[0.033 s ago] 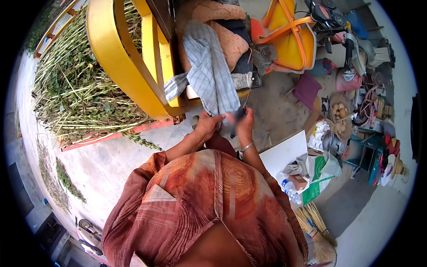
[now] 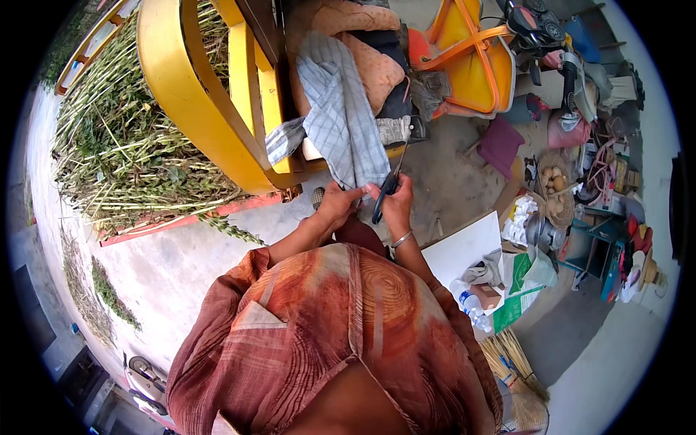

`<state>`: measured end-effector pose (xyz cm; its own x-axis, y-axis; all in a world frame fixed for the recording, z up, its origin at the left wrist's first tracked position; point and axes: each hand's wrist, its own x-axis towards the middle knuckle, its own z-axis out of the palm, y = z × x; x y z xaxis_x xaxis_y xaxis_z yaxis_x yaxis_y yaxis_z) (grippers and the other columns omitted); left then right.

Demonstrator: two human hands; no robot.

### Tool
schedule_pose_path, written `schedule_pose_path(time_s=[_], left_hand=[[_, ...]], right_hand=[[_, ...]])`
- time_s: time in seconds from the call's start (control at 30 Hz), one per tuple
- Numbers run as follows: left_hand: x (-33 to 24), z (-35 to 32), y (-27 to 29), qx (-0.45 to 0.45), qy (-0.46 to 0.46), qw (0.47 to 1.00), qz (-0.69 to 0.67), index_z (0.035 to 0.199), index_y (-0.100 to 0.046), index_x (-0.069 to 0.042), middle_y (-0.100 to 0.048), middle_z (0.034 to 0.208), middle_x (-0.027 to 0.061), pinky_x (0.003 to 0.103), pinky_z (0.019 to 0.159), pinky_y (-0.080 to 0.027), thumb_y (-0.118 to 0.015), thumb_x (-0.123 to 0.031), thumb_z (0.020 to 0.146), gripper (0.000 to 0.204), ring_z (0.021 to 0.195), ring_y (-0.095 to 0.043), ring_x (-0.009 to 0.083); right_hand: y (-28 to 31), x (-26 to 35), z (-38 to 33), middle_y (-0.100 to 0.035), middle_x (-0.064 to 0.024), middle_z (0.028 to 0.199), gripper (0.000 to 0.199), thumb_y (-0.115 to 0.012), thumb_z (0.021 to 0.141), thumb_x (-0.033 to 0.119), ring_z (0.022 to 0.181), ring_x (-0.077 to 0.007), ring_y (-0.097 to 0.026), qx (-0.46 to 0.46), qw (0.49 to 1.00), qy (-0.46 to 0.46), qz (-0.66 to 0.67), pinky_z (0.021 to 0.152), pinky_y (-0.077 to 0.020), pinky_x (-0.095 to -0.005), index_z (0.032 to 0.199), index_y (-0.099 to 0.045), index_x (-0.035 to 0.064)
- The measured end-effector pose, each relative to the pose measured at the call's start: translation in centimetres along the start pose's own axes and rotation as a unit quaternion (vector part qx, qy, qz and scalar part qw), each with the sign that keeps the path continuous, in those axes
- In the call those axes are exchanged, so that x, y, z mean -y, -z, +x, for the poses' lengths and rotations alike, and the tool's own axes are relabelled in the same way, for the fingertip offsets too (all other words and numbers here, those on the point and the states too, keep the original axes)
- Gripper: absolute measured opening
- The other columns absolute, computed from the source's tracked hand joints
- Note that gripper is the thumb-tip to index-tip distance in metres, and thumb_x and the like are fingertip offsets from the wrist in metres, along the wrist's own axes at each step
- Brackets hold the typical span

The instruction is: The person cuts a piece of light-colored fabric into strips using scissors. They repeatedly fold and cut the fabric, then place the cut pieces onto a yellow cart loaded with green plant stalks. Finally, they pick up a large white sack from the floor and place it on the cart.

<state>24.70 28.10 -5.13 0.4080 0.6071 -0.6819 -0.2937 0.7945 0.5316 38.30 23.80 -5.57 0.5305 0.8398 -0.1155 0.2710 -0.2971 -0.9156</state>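
A light blue-grey checked cloth [image 2: 342, 116] hangs toward me from a padded seat piled with fabric. My left hand [image 2: 336, 204] is closed, pinching the near edge of this cloth. Scissors [image 2: 389, 185] with dark handles lie in my right hand [image 2: 397, 209], their thin blades pointing up and away along the cloth's right side. The right thumb and fingertips also come close to the left fingertips at the cloth's end. Whether the right fingertips touch the cloth, I cannot tell.
A yellow wooden frame [image 2: 206, 94] stands left of the cloth, beside a heap of cut green stalks [image 2: 138, 145]. An upturned orange-yellow chair [image 2: 471, 65] is at the far right. Rightward lie a white board [image 2: 464, 250], a basket of round tan things [image 2: 554, 187] and straw brooms [image 2: 515, 370].
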Motion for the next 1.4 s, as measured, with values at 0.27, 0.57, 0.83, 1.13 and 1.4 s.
schedule_pose_path(time_s=[0.27, 0.57, 0.83, 1.13, 1.4], left_hand=[[0.4, -1.0, -0.3, -0.001, 0.069, 0.995, -0.072, 0.109, -0.052, 0.003, -0.061, 0.097, 0.0114, 0.040, 0.076, -0.049, -0.064, 0.003, 0.074, 0.037, 0.088, -0.060, 0.0242], [0.9, -1.3, -1.3, 0.001, -0.092, 0.991, 0.099, 0.096, -0.057, 0.006, -0.062, 0.090, 0.0070, 0.029, 0.070, -0.047, -0.068, 0.002, 0.071, 0.028, 0.078, -0.059, 0.0160], [0.1, -2.9, -2.2, -0.042, 0.025, 0.997, -0.053, 0.103, -0.057, -0.003, -0.063, 0.092, 0.0066, 0.032, 0.068, -0.049, -0.067, 0.003, 0.071, 0.035, 0.079, -0.061, 0.0174], [1.0, -3.3, -3.0, -0.014, -0.010, 1.000, -0.021, 0.096, -0.057, 0.000, -0.062, 0.085, 0.0056, 0.029, 0.061, -0.049, -0.067, 0.005, 0.069, 0.029, 0.072, -0.060, 0.0160], [1.1, -3.6, -4.2, -0.056, -0.061, 0.992, 0.097, 0.083, -0.059, 0.004, -0.061, 0.075, 0.0056, 0.026, 0.061, -0.048, -0.068, 0.004, 0.067, 0.018, 0.065, -0.058, 0.0135]], right_hand=[[2.7, 0.9, -1.4, -0.059, -0.0070, 0.074, 0.033, -0.060, 0.076, 0.000, 0.059, -0.0086, -0.055, 0.031, 0.964, -0.134, 0.228, 0.048, -0.0441, -0.0204, 0.103, -0.040, 0.0032], [0.9, -1.7, -0.7, -0.054, -0.0049, 0.071, 0.047, -0.077, 0.069, 0.016, 0.053, -0.0077, -0.049, 0.014, 0.998, 0.032, 0.058, 0.048, -0.0403, -0.0208, 0.099, -0.043, 0.0023], [6.9, 1.6, -2.5, -0.052, -0.0046, 0.079, 0.038, -0.066, 0.080, 0.017, 0.062, -0.0083, -0.052, 0.171, 0.966, -0.118, 0.154, 0.054, -0.0434, -0.0203, 0.106, -0.043, 0.0034], [13.8, -1.4, -6.9, -0.049, -0.0050, 0.087, 0.052, -0.068, 0.078, 0.027, 0.069, -0.0103, -0.051, 0.375, 0.914, -0.151, 0.015, 0.063, -0.0433, -0.0219, 0.116, -0.042, 0.0038], [12.9, 2.9, -5.7, -0.048, -0.0010, 0.063, 0.050, -0.072, 0.073, 0.036, 0.061, -0.0089, -0.045, 0.368, 0.925, -0.045, -0.080, 0.056, -0.0376, -0.0242, 0.104, -0.052, 0.0019]])
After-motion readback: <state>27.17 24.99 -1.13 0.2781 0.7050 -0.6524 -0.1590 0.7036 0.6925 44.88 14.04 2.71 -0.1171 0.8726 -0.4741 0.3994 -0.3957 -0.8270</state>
